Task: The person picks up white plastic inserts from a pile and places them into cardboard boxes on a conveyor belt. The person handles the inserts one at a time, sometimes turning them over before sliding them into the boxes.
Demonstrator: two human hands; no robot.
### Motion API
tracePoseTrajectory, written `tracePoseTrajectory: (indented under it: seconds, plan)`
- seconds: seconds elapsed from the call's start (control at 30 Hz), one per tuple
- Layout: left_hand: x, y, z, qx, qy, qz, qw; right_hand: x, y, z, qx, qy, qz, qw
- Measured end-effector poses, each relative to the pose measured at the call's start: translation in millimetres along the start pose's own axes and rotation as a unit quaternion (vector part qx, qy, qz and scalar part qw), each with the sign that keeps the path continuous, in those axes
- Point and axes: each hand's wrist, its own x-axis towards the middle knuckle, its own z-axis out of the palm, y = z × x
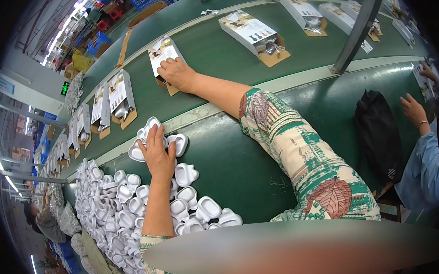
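My left hand [159, 152] rests on a few white, rounded plastic pieces [181, 144] at the edge of a loose heap, its fingers stretched out and apart. One of these pieces lies partly under the fingertips. Up on the green belt, my right hand [177, 75] has its fingers bent around the near, open end of a printed white carton [163, 50]. The brown flap of this carton hangs out below the hand. Whatever is between the fingers and the carton's opening is hidden.
A large heap of white plastic pieces [127, 219] covers the left of the green table [240, 170]. More open cartons [251, 30] stand along the belt [201, 54]. A metal post [359, 30] rises at its edge. At right are a black bag [378, 135] and another person's hand [414, 110].
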Motion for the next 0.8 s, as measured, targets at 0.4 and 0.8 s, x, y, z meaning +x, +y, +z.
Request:
tracePoseTrajectory:
  seconds: [0.4, 0.8]
  plan:
    - [-4, -4, -4, 0.008, 0.139, 0.008, 0.99, -33, -77, -36, 0.377, -0.205, -0.076, 0.9]
    - [-7, -49, 14, -0.098, 0.121, -0.164, 0.974, -39, -70, -58, 0.385, -0.266, -0.099, 0.878]
